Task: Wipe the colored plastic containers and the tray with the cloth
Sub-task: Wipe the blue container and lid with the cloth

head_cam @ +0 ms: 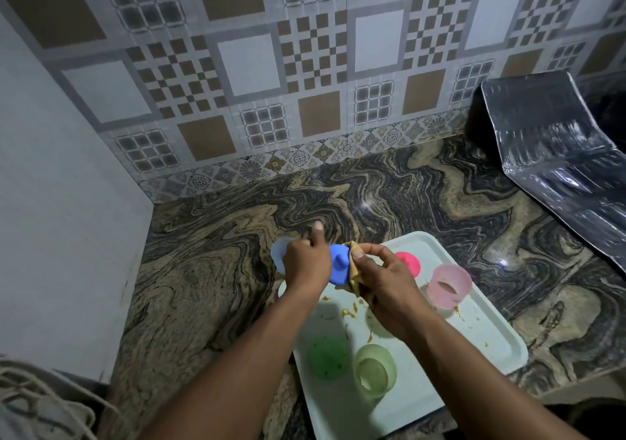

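Left hand (306,263) grips the blue container (338,265); right hand (389,284) pinches the tan cloth (354,272) against it, above the far corner of the tray (491,331). Pink cup (449,287) and green cup (374,373) lie on it.

**Tiled kitchen corner over swirled stone**

The back wall of glossy patterned tiles (305,50) mixes brown squares, plain pale squares, brown-and-white checkers and grey grids. A narrow border strip of floral tiles (305,158) runs along its foot. At the left it meets a plain pale grey side wall (61,202). Below lies a polished stone countertop with swirling black and tan veins (210,270), with small bright glints of light toward the right. At the right edge, a crinkled silvery sheet (548,155) leans against the tiles and bends onto the counter. Pale corded fabric (40,405) fills the lower left corner.
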Available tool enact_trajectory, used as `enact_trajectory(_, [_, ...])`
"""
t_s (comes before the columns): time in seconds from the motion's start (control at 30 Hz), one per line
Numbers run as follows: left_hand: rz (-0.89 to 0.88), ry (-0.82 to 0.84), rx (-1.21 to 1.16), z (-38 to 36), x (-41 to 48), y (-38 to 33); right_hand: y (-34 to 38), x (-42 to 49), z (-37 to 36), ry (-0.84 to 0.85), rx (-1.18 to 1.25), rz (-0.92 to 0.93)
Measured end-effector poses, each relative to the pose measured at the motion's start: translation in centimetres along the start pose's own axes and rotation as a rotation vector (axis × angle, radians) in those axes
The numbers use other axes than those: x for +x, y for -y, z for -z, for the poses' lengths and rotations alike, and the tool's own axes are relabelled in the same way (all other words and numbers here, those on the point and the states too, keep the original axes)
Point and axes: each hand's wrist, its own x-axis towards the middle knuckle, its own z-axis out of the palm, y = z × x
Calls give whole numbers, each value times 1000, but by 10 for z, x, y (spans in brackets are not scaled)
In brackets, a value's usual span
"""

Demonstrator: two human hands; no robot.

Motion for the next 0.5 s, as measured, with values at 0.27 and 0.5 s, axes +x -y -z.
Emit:
enact_trajectory(0.27, [-21, 5, 39, 6, 4, -22, 43, 14, 0, 207, -208, 25])
enact_trajectory(0.5, [201, 57, -162, -9, 3, -6, 8, 3, -9, -96, -84, 8])
